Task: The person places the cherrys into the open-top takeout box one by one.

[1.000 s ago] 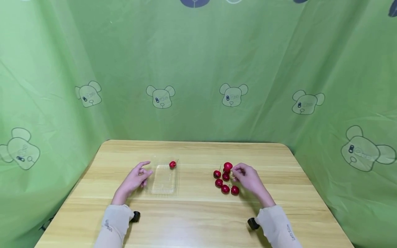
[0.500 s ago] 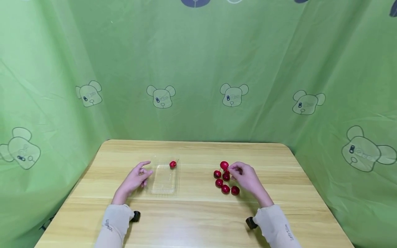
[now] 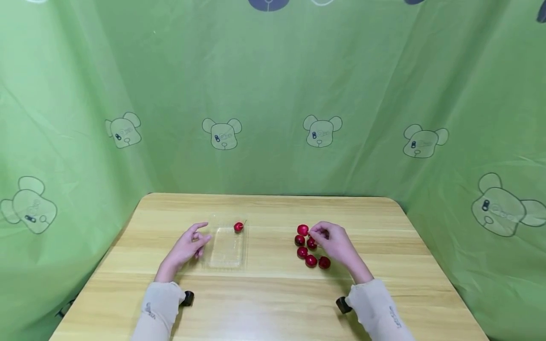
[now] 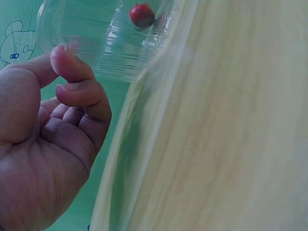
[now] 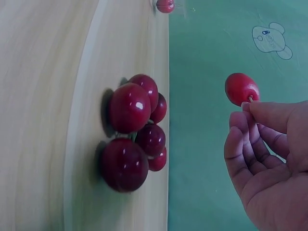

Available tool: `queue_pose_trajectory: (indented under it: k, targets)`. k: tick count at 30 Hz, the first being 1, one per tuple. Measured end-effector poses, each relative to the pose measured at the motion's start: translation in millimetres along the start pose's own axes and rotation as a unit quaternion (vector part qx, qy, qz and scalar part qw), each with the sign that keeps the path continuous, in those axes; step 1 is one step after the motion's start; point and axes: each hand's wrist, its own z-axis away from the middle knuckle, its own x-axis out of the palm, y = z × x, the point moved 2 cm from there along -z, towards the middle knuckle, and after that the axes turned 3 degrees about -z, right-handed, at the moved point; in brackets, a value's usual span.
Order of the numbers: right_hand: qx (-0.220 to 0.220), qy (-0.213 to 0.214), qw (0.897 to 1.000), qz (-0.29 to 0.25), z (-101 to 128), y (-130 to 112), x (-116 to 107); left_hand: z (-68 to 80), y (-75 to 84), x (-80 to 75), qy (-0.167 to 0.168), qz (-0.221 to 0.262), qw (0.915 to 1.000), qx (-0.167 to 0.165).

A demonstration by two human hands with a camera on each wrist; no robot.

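Green cloth point(image 3: 264, 71) hangs behind the wooden table point(image 3: 264, 303); outlined bear heads point(image 3: 321, 137) dot it. The table's far corners are rounded.

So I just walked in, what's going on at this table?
A person's right hand pinches a cherry by its stem and holds it up, clear of the loose cluster of cherries on the wooden table. The left hand is beside a clear plastic box; whether it touches the box is hard to tell. A single cherry sits in the box, and the held one is not in there yet.
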Motion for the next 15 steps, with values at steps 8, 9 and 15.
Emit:
queue_pose_trajectory:
  k: [8,9,15]
  targets:
    - [-0.015,0.002,1.0,0.011,-6,-11,10,-1.3,-0.2,-0.5,-0.002,0.003,1.0,0.001]
    - [-0.018,0.001,1.0,0.01,-7,-13,12,-1.3,0.0,-0.4,-0.002,0.003,1.0,0.001]
    - [-0.026,-0.006,1.0,0.006,-13,-22,23,-1.1,0.7,-0.9,0.0,0.002,1.0,0.002]
